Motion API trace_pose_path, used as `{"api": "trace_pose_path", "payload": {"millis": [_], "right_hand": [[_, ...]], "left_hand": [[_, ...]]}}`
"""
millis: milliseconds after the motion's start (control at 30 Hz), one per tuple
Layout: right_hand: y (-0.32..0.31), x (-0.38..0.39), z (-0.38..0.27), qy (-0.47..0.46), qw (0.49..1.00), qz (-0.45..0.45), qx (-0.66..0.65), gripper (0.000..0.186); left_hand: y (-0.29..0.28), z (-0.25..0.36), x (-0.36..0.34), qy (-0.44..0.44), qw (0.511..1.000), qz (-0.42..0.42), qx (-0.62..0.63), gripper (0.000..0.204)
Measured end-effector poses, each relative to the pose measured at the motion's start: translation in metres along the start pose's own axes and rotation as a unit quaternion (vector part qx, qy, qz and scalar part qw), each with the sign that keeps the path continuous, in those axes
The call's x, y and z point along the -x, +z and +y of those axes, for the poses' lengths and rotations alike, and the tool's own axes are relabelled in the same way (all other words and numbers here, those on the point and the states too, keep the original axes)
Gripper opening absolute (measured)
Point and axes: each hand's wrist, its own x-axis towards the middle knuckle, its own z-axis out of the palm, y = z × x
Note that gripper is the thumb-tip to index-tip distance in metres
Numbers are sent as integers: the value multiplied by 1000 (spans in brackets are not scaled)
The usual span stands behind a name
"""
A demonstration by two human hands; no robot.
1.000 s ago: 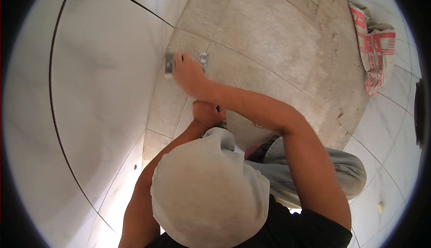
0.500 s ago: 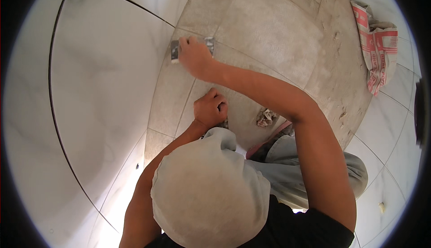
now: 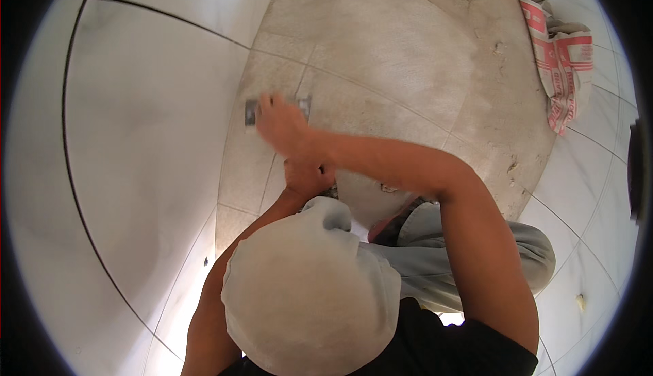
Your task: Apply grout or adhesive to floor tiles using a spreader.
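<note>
My right hand (image 3: 280,126), slightly blurred, is closed over a flat rectangular dark-and-grey tool (image 3: 251,111) pressed against the dusty beige floor tiles (image 3: 272,70). Only the two ends of the tool show past my fingers; its exact kind I cannot make out. Below it, my left hand (image 3: 306,177) is curled into a fist near my foot. My right wrist and forearm cover part of that fist, and no object shows in it. A crumpled scrap (image 3: 388,188) lies almost hidden under my right forearm.
At the left rises a surface of large white marbled tiles (image 3: 143,117) with dark joints. A crumpled white-and-red bag (image 3: 561,70) lies at the far right, by more white tiles (image 3: 578,199). A pale dusty fabric-covered shape (image 3: 309,287) fills the lower middle between my arms.
My right hand has drawn the tool back toward me over the tiles. Its forearm now overlaps my left fist and most of the scrap. The whole view has shifted slightly.
</note>
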Motion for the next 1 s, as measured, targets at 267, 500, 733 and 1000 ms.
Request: {"api": "trace_pose_path", "payload": {"millis": [267, 500, 733, 1000], "right_hand": [[-17, -7, 32, -59, 996, -64, -18, 22], [-22, -12, 20, -11, 997, -61, -46, 16], [-64, -55, 121, 80, 995, -50, -15, 19], [-54, -63, 194, -99, 993, 13, 69, 19]], "left_hand": [[-3, -3, -5, -12, 997, -33, 69, 4], [1, -6, 6, -9, 999, -30, 24, 5], [-1, 2, -2, -37, 996, -35, 69, 6], [-4, 3, -1, -47, 995, -43, 74, 7]]}}
